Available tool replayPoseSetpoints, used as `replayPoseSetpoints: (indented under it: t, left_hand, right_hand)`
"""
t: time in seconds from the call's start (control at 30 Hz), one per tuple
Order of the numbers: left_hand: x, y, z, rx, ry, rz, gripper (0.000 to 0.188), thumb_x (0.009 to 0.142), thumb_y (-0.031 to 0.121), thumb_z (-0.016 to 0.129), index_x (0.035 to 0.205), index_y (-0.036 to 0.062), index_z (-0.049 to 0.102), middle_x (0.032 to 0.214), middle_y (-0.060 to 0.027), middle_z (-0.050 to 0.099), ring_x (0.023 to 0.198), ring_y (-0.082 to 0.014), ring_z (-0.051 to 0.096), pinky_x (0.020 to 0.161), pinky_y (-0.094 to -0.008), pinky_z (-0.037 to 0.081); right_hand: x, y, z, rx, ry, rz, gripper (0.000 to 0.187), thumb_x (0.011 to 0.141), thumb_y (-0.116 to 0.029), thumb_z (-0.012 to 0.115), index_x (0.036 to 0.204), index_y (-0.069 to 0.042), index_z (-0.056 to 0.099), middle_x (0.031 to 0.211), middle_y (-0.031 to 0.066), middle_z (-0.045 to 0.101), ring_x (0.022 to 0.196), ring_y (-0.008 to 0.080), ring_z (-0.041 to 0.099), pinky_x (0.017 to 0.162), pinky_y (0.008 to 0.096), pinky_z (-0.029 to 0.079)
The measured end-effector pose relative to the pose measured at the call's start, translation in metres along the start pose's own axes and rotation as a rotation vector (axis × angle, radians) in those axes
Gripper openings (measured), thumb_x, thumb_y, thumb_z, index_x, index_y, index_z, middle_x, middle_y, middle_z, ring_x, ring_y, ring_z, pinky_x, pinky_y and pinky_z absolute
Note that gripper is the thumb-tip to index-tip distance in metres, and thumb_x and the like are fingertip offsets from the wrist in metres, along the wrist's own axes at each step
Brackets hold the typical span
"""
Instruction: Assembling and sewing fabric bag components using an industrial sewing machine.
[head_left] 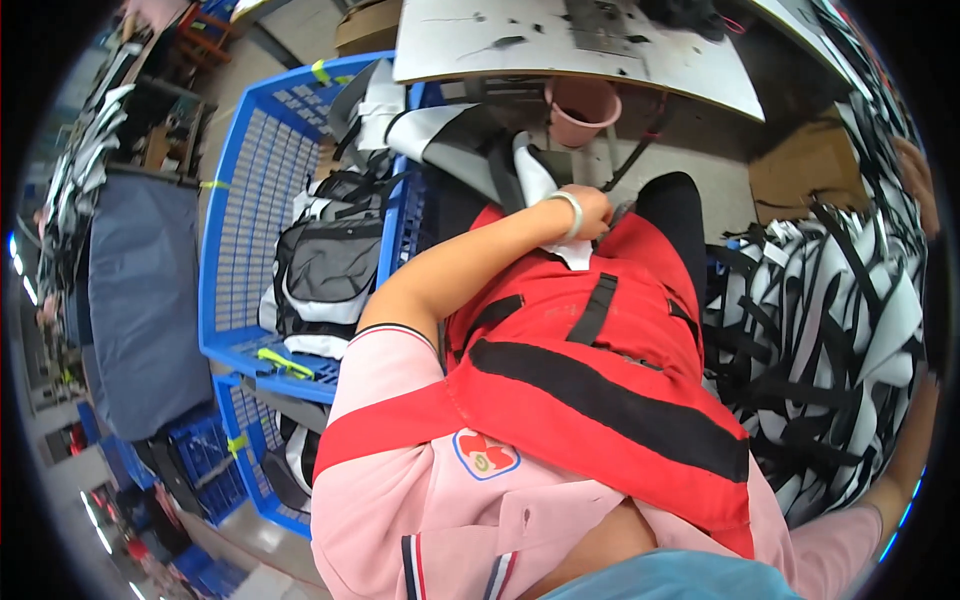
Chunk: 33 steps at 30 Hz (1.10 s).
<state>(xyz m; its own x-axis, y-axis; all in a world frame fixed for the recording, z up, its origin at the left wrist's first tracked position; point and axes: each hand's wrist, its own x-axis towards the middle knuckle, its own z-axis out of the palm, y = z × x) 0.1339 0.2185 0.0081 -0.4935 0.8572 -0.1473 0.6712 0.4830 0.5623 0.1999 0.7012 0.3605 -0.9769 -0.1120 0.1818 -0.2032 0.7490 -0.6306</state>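
The left hand (588, 213) grasps a grey-and-white fabric panel (480, 167) stretching away leftward; well apart rightward, the right hand's (915, 185) grip I cannot tell

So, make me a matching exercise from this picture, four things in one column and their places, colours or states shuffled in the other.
Column one:
1. Bucket
2. Grey, black and white bag
3. Left hand
4. Apron

Column two:
A. Red, with black bands
B. At the white fabric, with a pale bangle on its wrist
C. Pink, below the edge of the white table
D. In the upper blue basket

Right pairs: 1-C, 2-D, 3-B, 4-A.
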Motion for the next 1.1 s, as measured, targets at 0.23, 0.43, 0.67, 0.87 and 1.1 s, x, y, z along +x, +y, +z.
replayPoseSetpoints:
  t: [0.23,0.43,0.67,0.87,1.1]
  left_hand:
    - [-0.020,-0.004,0.003,-0.016,-0.068,-0.170,0.029,0.073,0.019,0.057,0.098,0.0109,0.071,0.101,-0.0142,0.067,0.095,-0.0320,0.064,0.084,-0.0415,0.049]
    - [-0.062,-0.003,0.002,-0.797,0.104,-0.075,0.042,0.074,0.017,0.062,0.116,0.0110,0.064,0.123,-0.0141,0.059,0.117,-0.0241,0.054,0.098,-0.0353,0.041]
    - [-0.089,-0.009,0.025,-0.525,0.463,-0.084,0.026,0.083,0.013,0.058,0.108,0.0061,0.063,0.113,-0.0170,0.059,0.104,-0.0295,0.058,0.089,-0.0367,0.046]
    - [-0.192,-0.046,-0.061,-0.517,1.004,-0.327,0.020,0.084,0.003,0.055,0.103,0.0023,0.061,0.096,-0.0155,0.061,0.087,-0.0305,0.061,0.077,-0.0356,0.049]
    - [-0.226,-0.112,-0.086,-0.248,0.536,-0.229,0.033,0.074,-0.005,0.044,0.102,0.0035,0.060,0.104,-0.0197,0.059,0.106,-0.0373,0.054,0.091,-0.0404,0.044]
  right_hand:
    - [0.128,-0.154,0.483,-0.217,-0.459,-0.657,0.060,0.075,-0.020,0.071,0.130,-0.008,0.050,0.128,0.0170,0.052,0.119,0.0324,0.050,0.099,0.0386,0.041]
    - [0.164,-0.237,0.661,-0.202,-0.406,-0.805,0.069,0.073,-0.028,0.074,0.132,-0.008,0.046,0.138,0.0189,0.043,0.122,0.0358,0.046,0.102,0.0407,0.038]
    - [0.203,-0.229,0.706,-0.521,-0.520,-0.589,0.029,0.073,-0.024,0.069,0.093,-0.003,0.066,0.094,0.0198,0.066,0.090,0.0352,0.063,0.078,0.0422,0.050]
    - [0.175,-0.190,0.658,-0.316,-0.553,-0.489,0.027,0.075,-0.032,0.062,0.088,-0.009,0.069,0.084,0.0165,0.068,0.082,0.0337,0.066,0.072,0.0441,0.052]
    - [0.067,-0.239,0.606,-0.186,-0.603,-0.826,0.022,0.078,-0.030,0.063,0.076,-0.008,0.063,0.063,0.0145,0.062,0.060,0.0331,0.063,0.057,0.0431,0.051]
